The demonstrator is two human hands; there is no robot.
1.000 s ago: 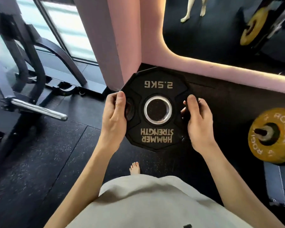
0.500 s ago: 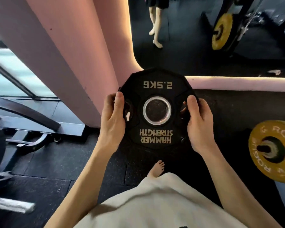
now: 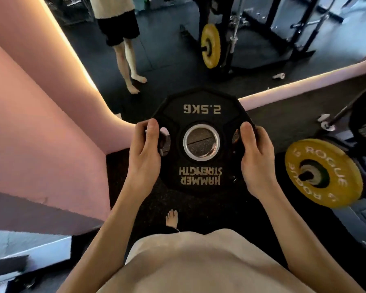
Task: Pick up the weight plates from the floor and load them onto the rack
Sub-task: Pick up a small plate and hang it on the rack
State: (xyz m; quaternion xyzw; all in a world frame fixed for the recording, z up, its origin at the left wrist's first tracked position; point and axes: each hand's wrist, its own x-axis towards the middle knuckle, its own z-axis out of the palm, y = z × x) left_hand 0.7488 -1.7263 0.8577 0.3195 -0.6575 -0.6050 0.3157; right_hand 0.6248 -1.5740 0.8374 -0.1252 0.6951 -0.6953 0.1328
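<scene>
Fingers of left hand (image 3: 144, 157) and right hand (image 3: 257, 159) curl round black 2.5KG plate (image 3: 201, 111), held above floor (image 3: 199, 208).

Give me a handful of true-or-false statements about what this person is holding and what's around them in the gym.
1. Both hands hold the black plate, the left hand and the right hand at opposite sides. True.
2. The black plate is marked 10KG. False: it reads 2.5KG.
3. A yellow plate sits on a peg to the person's right. True.
4. The black plate lies flat on the floor. False: it is held up in the air in front of the person.
5. The yellow plate reads HAMMER STRENGTH. False: it reads ROGUE; HAMMER STRENGTH is on the black plate.
</scene>
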